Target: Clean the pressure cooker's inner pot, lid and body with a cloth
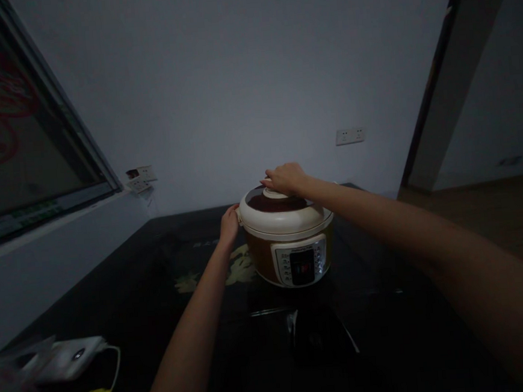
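Observation:
An electric cooker (pixel 294 260) with a brown body, a cream lid (pixel 285 218) and a lit control panel stands on a dark glossy table (pixel 390 331). My right hand (pixel 286 179) rests on top of the lid, fingers curled round its centre knob. My left hand (pixel 229 224) presses against the cooker's left side at the lid rim, fingers closed on the edge.
A white power strip (pixel 70 356) with a white cable lies at the table's near left, beside a crumpled plastic bag. A dark round object (pixel 315 336) sits in front of the cooker. Wall sockets (pixel 350 135) are behind; a window frame is at left, a doorway at right.

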### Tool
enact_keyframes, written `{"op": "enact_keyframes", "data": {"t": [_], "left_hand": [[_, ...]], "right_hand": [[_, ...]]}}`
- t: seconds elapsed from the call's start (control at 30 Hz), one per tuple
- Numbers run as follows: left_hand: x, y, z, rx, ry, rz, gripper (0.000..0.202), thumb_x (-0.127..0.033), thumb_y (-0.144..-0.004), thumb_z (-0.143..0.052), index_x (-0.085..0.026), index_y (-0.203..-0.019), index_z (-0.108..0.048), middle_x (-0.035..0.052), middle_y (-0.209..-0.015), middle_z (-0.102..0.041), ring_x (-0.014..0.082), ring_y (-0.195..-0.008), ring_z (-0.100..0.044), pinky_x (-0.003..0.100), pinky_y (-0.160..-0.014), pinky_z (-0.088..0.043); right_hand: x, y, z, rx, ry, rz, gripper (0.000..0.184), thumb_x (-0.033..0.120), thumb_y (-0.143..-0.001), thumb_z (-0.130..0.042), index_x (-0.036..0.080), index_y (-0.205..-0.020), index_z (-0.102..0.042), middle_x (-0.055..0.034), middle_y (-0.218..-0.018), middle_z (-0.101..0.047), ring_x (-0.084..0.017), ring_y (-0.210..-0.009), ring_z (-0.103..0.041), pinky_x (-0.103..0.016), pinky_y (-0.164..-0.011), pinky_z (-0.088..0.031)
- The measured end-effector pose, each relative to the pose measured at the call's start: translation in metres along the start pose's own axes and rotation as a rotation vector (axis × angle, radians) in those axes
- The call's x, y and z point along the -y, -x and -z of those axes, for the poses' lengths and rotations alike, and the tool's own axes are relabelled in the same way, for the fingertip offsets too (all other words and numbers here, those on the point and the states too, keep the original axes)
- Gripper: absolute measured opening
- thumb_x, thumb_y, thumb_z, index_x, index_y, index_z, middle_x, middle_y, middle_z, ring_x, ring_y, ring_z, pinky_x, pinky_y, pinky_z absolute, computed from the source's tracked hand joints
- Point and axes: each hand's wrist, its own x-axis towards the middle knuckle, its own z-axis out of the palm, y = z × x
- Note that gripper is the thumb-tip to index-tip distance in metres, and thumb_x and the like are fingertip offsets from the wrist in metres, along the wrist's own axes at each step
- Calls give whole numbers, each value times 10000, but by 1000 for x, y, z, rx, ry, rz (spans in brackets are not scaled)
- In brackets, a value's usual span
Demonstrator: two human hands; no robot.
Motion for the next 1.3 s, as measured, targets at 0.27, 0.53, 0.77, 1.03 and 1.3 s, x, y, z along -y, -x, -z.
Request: {"op": "enact_keyframes", "data": {"t": [0.27, 0.53, 0.77, 1.03, 1.3], "left_hand": [[-4, 1, 1, 10, -28, 2, 431, -218, -800, -323, -103, -1054, -651, 125, -1113, -669, 215, -1017, -595, 329, -905, -435], [-5, 1, 1, 4, -34, 5, 441, -189, -806, -311, -89, -1083, -640, 136, -1125, -668, 220, -1028, -597, 348, -910, -440], [-5, 1, 2, 9, -40, 0, 415, -168, -854, -306, -86, -1085, -642, 143, -1151, -654, 225, -1089, -576, 360, -961, -410], [0, -4, 0, 12, -56, 14, 330, -344, -886, -559, -160, -1160, -561, 93, -1179, -583, 220, -1010, -593, 440, -849, -504], [3, -7, 0, 25, -83, 15, 337, -330, -891, -553, -164, -1184, -548, 97, -1193, -573, 219, -1004, -593, 431, -836, -512]], "right_hand": [[6, 0, 0, -20, 2, -49, 514, 499, -957, -312, 127, -1138, -617, -204, -1047, -671, -310, -1003, -624, -369, -763, -440], [11, 0, 3, -17, 2, -92, 510, 500, -954, -322, 132, -1140, -622, -195, -1060, -672, -297, -1005, -627, -375, -772, -452], [13, -3, 6, 0, 38, -82, 540, 572, -889, -426, 125, -1095, -646, -205, -1035, -679, -310, -972, -639, -381, -763, -460], [17, -11, 5, 18, 101, 3, 331, 298, -935, -419, 131, -1133, -624, -207, -1081, -666, -288, -1012, -629, -351, -773, -448], [16, -12, 12, 78, 167, 73, 307, 241, -919, -426, 142, -1113, -642, -204, -1062, -673, -298, -1010, -634, -365, -753, -456]]}}
